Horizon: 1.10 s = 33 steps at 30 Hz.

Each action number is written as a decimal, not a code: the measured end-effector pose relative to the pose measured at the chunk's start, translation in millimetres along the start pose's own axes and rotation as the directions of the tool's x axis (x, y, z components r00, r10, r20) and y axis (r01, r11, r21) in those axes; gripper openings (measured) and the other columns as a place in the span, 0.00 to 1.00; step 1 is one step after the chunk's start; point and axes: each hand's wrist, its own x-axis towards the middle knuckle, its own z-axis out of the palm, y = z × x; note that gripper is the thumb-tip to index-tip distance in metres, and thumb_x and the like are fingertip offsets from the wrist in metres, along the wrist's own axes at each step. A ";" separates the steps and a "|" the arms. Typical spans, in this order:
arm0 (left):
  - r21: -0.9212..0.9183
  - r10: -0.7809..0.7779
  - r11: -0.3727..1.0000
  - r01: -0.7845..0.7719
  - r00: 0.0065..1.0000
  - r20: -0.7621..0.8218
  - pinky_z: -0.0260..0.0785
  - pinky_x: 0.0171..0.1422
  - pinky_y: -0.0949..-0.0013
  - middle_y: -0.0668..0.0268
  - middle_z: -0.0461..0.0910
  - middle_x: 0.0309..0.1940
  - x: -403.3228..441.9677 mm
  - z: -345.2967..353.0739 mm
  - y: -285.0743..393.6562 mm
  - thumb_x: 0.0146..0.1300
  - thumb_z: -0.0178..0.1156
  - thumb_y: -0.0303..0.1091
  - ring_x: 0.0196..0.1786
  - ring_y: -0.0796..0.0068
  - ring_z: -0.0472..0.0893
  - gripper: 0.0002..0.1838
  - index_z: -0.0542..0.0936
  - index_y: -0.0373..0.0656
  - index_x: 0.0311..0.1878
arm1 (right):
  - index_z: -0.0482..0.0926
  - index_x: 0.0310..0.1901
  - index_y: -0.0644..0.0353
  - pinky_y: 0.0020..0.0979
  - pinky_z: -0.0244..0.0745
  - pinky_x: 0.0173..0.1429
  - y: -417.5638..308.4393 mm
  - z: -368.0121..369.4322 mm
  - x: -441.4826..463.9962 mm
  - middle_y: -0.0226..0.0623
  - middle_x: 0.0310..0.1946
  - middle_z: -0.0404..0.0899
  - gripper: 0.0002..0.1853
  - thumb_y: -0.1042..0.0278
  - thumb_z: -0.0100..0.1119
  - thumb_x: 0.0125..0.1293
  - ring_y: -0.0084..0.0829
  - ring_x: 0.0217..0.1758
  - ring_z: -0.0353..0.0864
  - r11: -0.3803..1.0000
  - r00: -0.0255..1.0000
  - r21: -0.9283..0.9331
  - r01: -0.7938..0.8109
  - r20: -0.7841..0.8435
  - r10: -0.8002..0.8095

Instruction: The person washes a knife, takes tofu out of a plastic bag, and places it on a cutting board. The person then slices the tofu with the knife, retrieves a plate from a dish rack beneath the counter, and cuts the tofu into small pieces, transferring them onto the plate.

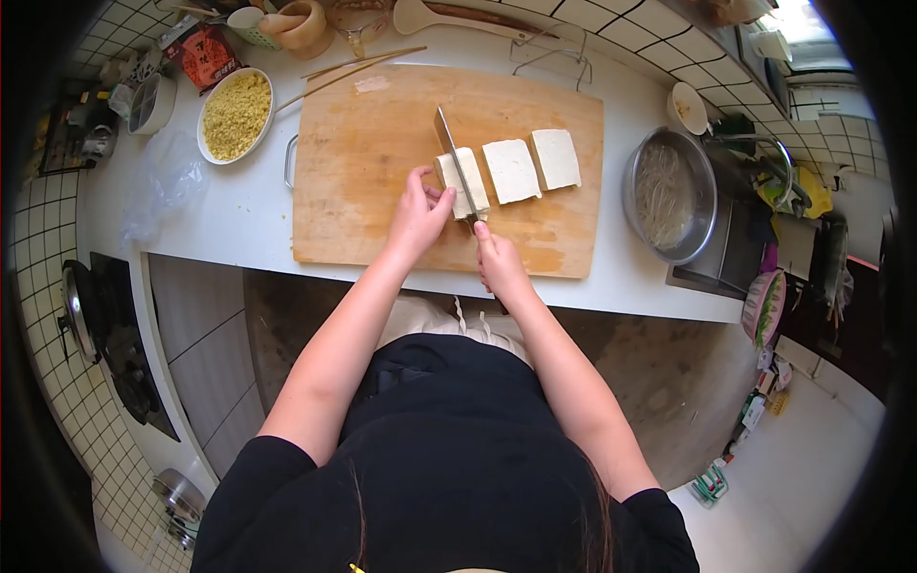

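Note:
On the wooden cutting board (363,153) lie three white blocks of tofu in a row. My right hand (499,260) is wrapped round the handle of a knife (449,138), whose blade stands on edge across the left tofu block (468,196). At that block's left side is my left hand (420,212), fingers apart and fingertips against the tofu. The middle tofu block (511,172) and the right tofu block (555,159) lie flat, apart from each other. How deep the blade sits in the tofu cannot be told.
A bowl of yellow crumbs (235,116) and chopsticks (353,76) are at the upper left. A mortar (304,31) and wooden spoon (449,19) lie behind the board. Right of it stands a metal bowl of noodles (666,196), beside the sink.

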 end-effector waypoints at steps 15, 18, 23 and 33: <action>0.013 0.075 0.997 -0.077 0.990 0.118 0.74 0.38 0.67 0.57 0.74 0.38 13.6 -4.3 -2.4 0.61 0.65 0.39 0.32 0.71 0.79 0.32 0.65 0.40 0.65 | 0.65 0.23 0.56 0.29 0.57 0.12 -40.8 -14.3 -10.6 0.25 0.12 0.59 0.33 0.31 0.41 0.72 0.22 0.08 0.59 0.961 0.974 0.177 -0.210 0.119 0.191; -0.045 0.048 0.998 -0.041 0.987 0.154 0.75 0.39 0.68 0.57 0.75 0.39 10.0 -11.2 -4.9 0.61 0.65 0.38 0.34 0.72 0.80 0.32 0.63 0.41 0.65 | 0.64 0.23 0.55 0.27 0.58 0.14 -33.7 -17.5 -7.4 0.25 0.12 0.60 0.33 0.30 0.41 0.71 0.21 0.10 0.58 0.953 0.970 0.206 -0.221 0.151 0.192; -0.237 -0.037 0.970 0.058 0.995 0.089 0.75 0.44 0.66 0.56 0.77 0.42 12.1 -17.9 -34.1 0.61 0.65 0.37 0.40 0.68 0.81 0.34 0.61 0.42 0.66 | 0.64 0.24 0.55 0.26 0.58 0.14 -35.7 -19.2 -9.9 0.25 0.13 0.60 0.32 0.33 0.41 0.73 0.20 0.10 0.58 0.955 0.972 0.216 -0.202 0.160 0.170; -0.291 -0.110 0.953 0.088 0.992 -0.059 0.75 0.53 0.66 0.51 0.81 0.48 19.1 -15.4 -62.7 0.63 0.64 0.29 0.50 0.66 0.82 0.26 0.65 0.32 0.60 | 0.64 0.26 0.55 0.25 0.58 0.15 -36.0 -19.0 -19.6 0.25 0.13 0.60 0.29 0.36 0.41 0.75 0.19 0.11 0.58 0.966 0.979 0.212 -0.151 0.165 0.117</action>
